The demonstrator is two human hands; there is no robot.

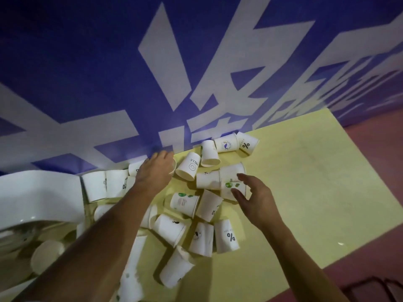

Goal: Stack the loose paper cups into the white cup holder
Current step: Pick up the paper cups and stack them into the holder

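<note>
our left hand [154,168] reaches to the far edge of the yellow bench [305,182] by the blue wall [87,73]. its back faces us and its fingers bend down over a half-hidden cup [174,167], and we cannot tell whether it has hold of it. our right hand [259,199] is spread wide, thumb and fingers apart, gripping nothing, its fingertips right at a green-printed cup [227,185]. loose paper cups [170,229] lie tipped and scattered across the bench between and beyond our arms, many touching. the white cup holder [43,192] sits at the bench's left end, with a row of nested cups [104,184] just beside it.
</note>
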